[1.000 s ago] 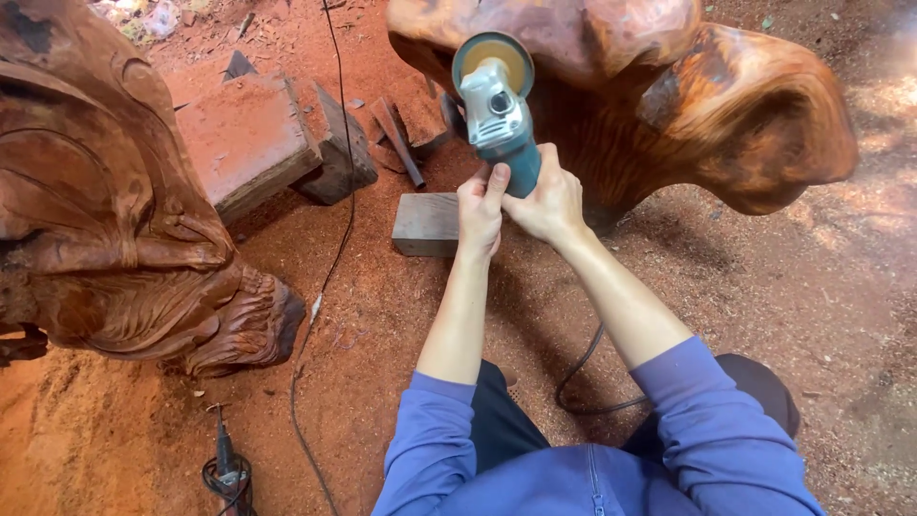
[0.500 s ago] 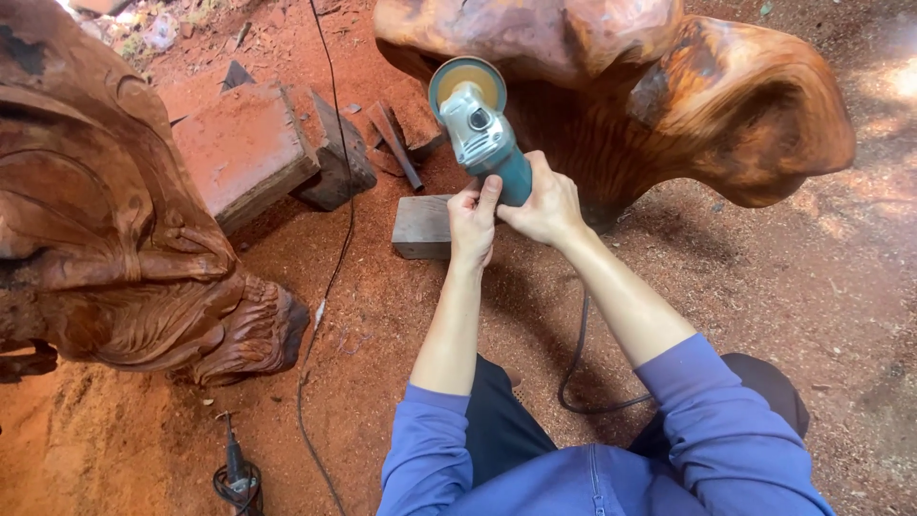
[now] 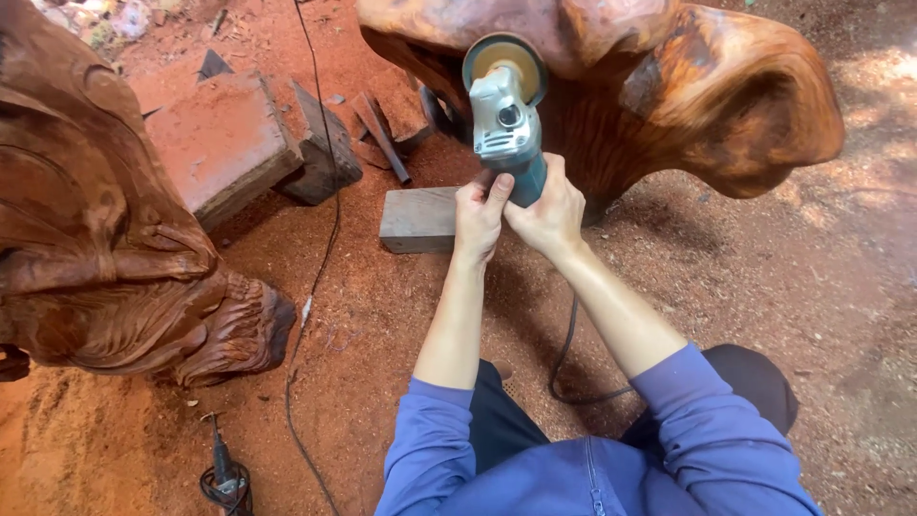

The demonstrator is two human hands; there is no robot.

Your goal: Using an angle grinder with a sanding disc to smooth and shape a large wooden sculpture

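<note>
Head view, both hands, left hand [image 3: 477, 218], right hand [image 3: 548, 216], gripping angle grinder [image 3: 508, 119], disc against wood stump [image 3: 669, 86]

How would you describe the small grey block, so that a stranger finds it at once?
Start at the big polished wood stump. On the red sawdust ground at its foot, just left of the left hand, lies the grey block. Unlike the dusty red slab nearby, it is plain, grey and rectangular.

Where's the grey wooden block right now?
The grey wooden block lies on the red sawdust ground, centre of the head view, just left of the left hand holding the angle grinder.
</note>
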